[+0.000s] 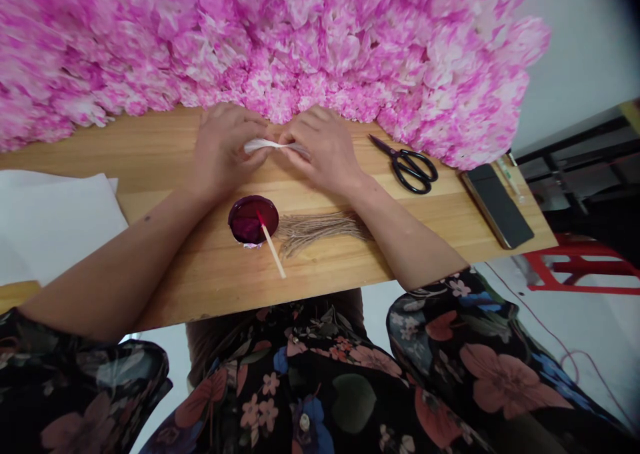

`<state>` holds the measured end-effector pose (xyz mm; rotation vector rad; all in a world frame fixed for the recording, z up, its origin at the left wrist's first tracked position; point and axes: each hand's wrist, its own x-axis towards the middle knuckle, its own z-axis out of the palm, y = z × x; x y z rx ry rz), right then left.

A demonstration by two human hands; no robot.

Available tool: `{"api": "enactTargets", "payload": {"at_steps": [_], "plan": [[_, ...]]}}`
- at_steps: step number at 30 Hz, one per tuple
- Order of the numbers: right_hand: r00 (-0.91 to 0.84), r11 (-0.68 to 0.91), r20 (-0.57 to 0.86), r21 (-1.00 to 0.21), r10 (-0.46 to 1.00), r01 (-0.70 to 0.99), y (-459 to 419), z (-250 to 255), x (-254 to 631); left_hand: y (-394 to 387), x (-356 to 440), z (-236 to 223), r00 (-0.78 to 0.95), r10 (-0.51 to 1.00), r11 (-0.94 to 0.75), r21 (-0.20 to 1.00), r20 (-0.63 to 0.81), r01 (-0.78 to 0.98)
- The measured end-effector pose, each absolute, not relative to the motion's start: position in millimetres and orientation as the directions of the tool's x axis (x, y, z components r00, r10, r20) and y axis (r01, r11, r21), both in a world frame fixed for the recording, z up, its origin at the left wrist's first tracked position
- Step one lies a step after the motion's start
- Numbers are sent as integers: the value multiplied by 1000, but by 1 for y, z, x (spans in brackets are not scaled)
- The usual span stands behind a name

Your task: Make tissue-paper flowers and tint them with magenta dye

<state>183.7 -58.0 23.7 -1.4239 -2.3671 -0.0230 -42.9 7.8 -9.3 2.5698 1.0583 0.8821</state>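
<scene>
Between my two hands is a piece of thin white paper [261,145], gathered narrow at its middle. My left hand [225,146] is closed on the paper's left part. My right hand [323,146] pinches its right part, and the fingers hide much of that end. Below the hands stands a small round dish of dark red liquid [245,231], with a wooden stick [273,251] leaning in it, its tip stained red. Beside the dish, near my right forearm, lies a bundle of thin brown strings [320,231].
Pink and white ruffled flowers [320,34] fill the back of the wooden table [210,287]. Black-handled scissors [410,167] and a phone [497,206] lie on the right. White paper sheets [55,221] lie on the left. A red stool [580,267] stands beyond the right edge.
</scene>
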Motion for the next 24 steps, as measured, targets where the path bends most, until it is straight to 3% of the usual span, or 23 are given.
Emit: {"api": "enactTargets", "payload": {"at_steps": [8, 18, 20, 24], "plan": [[-435, 496, 306, -162, 847, 853, -58, 20, 182, 8, -44, -9, 606, 702, -708, 457, 374, 538], [-270, 356, 342, -218, 900, 909, -65, 79, 200, 24, -46, -24, 515, 672, -739, 445, 532, 505], [-318, 389, 267, -280, 910, 877, -74, 89, 206, 25, -48, -23, 500, 701, -713, 468, 509, 523], [-458, 414, -15, -403, 889, 816, -106, 88, 221, 26, -50, -21, 478, 741, -672, 506, 472, 541]]}}
